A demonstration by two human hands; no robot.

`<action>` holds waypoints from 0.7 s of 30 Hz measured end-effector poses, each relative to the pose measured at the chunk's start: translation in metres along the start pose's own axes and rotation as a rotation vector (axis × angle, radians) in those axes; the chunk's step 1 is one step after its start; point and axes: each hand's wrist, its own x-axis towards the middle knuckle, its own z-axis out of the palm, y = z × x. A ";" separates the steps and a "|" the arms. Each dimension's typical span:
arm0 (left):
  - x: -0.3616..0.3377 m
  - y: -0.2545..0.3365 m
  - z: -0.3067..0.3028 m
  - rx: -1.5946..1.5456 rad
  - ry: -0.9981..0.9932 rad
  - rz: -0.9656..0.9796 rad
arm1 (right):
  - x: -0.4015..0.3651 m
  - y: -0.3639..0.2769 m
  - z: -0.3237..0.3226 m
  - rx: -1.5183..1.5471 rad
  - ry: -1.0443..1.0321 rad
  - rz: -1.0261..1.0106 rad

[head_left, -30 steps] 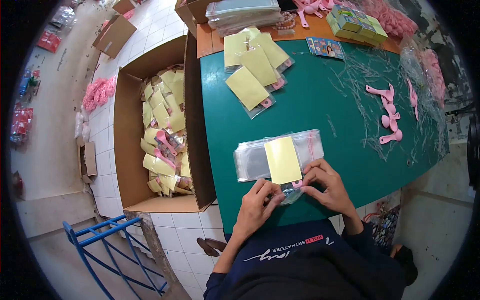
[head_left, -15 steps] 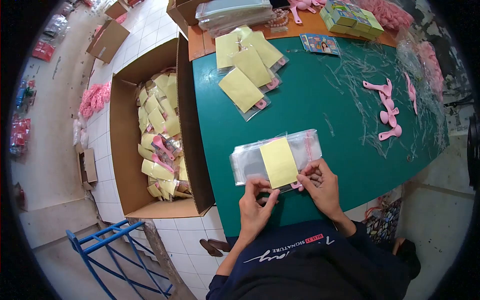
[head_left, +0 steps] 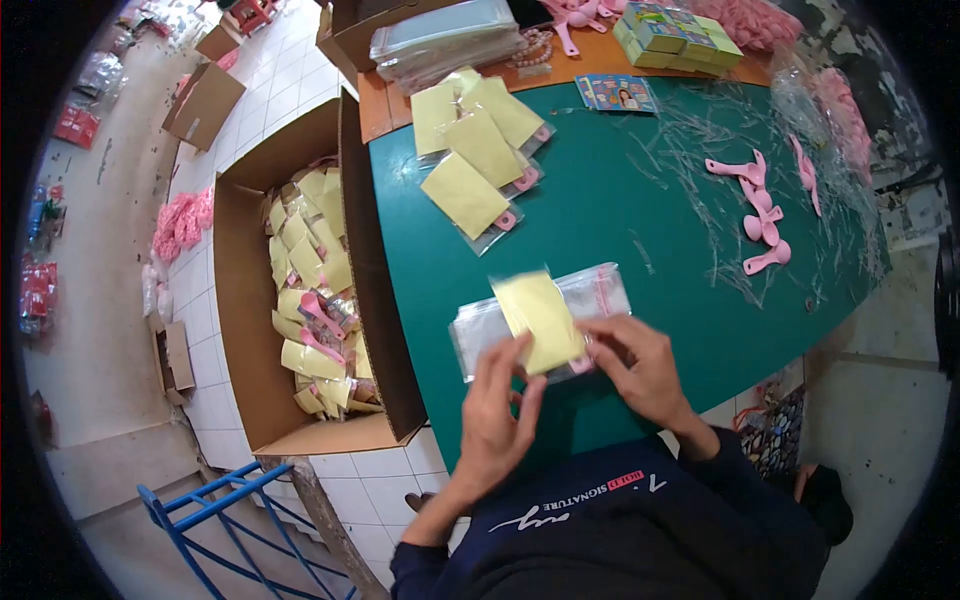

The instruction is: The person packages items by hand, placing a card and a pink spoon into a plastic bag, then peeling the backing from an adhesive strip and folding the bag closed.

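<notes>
A yellow card packet (head_left: 545,318) with a bit of pink at its lower corner lies over a stack of clear plastic bags (head_left: 483,328) on the green table (head_left: 590,200). At the packet's lower left is my left hand (head_left: 498,405), blurred, its thumb and fingers apart. My right hand (head_left: 640,368) touches the packet's right edge, thumb and fingers bent around the lower right corner. Farther up the table, several finished-looking yellow packets (head_left: 465,195) overlap in clear sleeves.
An open cardboard box (head_left: 240,300) full of yellow packets stands left of the table. Pink spoons (head_left: 768,258) and plastic strips lie at the right. Printed cards (head_left: 618,93), bagged sleeves (head_left: 440,40) and green card stacks (head_left: 670,38) are at the back. A blue metal frame (head_left: 215,505) stands lower left.
My left hand has lifted off the bag edge and its fingers have spread. The yellow packet has tilted slightly and blurred. The whole view has shifted a little.
</notes>
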 end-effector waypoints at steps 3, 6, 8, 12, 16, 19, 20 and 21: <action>0.048 0.006 -0.016 0.048 0.089 0.105 | 0.024 -0.009 -0.023 -0.143 0.142 -0.254; 0.073 0.002 -0.032 0.368 0.103 0.170 | 0.038 0.025 -0.090 -0.693 0.213 -0.309; 0.069 -0.005 -0.031 0.366 -0.026 0.210 | 0.033 0.071 -0.155 -0.967 0.417 -0.160; 0.054 -0.019 -0.003 0.356 -0.184 0.213 | 0.035 0.103 -0.233 -0.837 0.410 0.178; 0.066 -0.021 0.024 0.467 -0.092 0.336 | 0.037 0.120 -0.235 -0.915 0.367 0.276; 0.075 -0.026 0.031 0.474 -0.200 0.327 | 0.035 0.137 -0.247 -1.051 0.434 0.205; 0.077 -0.029 0.033 0.459 -0.200 0.340 | 0.036 0.140 -0.252 -1.081 0.441 0.219; 0.078 -0.033 0.035 0.443 -0.201 0.354 | 0.037 0.133 -0.254 -1.111 0.450 0.235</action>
